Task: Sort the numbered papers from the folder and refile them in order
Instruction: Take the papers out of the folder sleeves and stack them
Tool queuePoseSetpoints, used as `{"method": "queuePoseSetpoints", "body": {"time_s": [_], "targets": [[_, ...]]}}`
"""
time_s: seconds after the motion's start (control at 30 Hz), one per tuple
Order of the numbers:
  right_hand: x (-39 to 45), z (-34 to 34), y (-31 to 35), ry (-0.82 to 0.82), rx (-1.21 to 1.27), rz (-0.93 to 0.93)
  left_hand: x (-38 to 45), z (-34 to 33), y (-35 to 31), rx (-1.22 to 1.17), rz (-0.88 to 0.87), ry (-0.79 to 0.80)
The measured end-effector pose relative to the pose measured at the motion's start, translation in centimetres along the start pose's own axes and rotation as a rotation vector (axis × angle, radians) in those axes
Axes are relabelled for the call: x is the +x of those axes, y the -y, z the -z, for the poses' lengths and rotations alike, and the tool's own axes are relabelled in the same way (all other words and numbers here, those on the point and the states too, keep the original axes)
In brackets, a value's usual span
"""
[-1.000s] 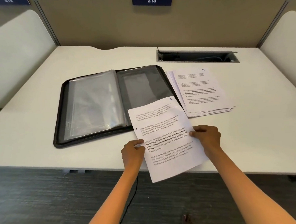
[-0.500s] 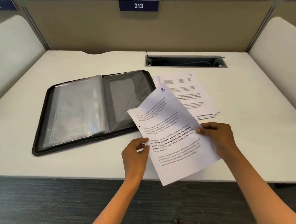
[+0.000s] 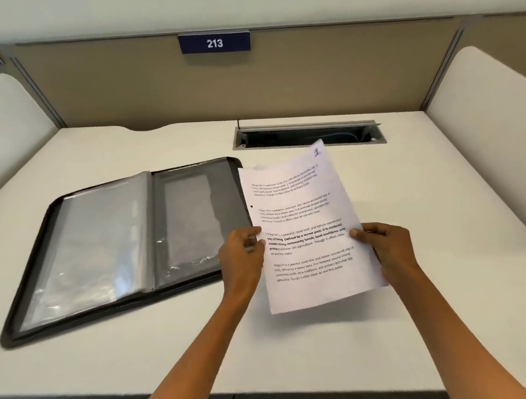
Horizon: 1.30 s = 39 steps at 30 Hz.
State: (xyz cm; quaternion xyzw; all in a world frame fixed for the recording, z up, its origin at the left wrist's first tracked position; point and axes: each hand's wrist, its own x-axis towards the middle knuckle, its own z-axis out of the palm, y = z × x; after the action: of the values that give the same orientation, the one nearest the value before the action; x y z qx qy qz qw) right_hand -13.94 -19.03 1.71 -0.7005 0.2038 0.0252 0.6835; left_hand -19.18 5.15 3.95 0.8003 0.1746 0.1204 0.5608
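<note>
Lifted higher and farther back than a moment ago, the numbered sheet (image 3: 307, 230) is now covering the paper stack. Left hand (image 3: 242, 257) and right hand (image 3: 386, 250) are pinching its side edges, holding it above the bench (image 3: 450, 311), just right of the open folder (image 3: 118, 246).

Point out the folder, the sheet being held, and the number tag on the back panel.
folder (image 3: 103, 248): head view, on the clear sleeves of its left half.
sheet (image 3: 303, 215): head view, on the printed middle of the page, above the hands.
number tag (image 3: 214, 43): head view, on its digits, 213.
</note>
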Motion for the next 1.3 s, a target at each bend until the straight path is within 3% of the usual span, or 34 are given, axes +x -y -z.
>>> {"method": "queuePoseSetpoints", "body": {"time_s": [0.4,0.77,0.87,1.1,1.17,1.3], "targets": [[8.6,-2.3,0.5,-0.084,-0.174,0.074,4.8,-2.8,3.3,0.269,-0.043,-0.018],[11.0,-4.4,-0.8,-0.179,-0.459,0.132,4.7,1.6,7.4,0.321,-0.106,-0.013],[10.7,-4.8,-0.6,-0.207,-0.52,0.158,5.6,3.6,8.5,0.431,-0.171,-0.013],[9.1,-8.1,-0.5,-0.36,-0.903,0.395,9.4,9.0,11.1,0.568,-0.234,-0.03],[8.2,-10.6,-0.5,-0.282,-0.894,0.513,10.3,10.1,11.5,0.621,-0.248,-0.031],[5.6,-16.9,-1.0,0.034,-0.839,0.597,11.4,12.1,12.8,0.678,-0.273,-0.029]]}}
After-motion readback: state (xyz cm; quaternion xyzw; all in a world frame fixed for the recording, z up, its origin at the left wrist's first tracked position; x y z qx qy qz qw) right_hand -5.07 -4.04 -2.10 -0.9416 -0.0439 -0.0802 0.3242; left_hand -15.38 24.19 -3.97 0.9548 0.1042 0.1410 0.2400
